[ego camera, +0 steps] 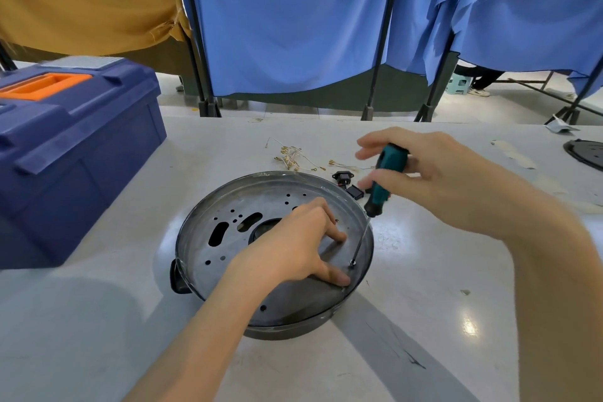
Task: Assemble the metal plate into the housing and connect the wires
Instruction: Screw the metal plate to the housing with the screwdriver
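A round dark housing (pixel 192 232) sits on the table in front of me. Inside it lies a grey metal plate (pixel 228 238) with several holes and slots. My left hand (pixel 293 248) presses on the plate with spread fingers, thumb near the right rim. My right hand (pixel 434 173) grips a teal-handled screwdriver (pixel 386 173). Its thin shaft slants down to a screw (pixel 352 262) at the plate's right edge. Loose wires with brass terminals (pixel 293 158) lie beyond the housing. Small black connector parts (pixel 347 184) rest beside them.
A blue toolbox (pixel 75 153) with an orange handle stands at the left. Another dark round part (pixel 587 153) shows at the right edge. Blue curtains on black stands hang behind the table. Bits of tape lie on the table at the right.
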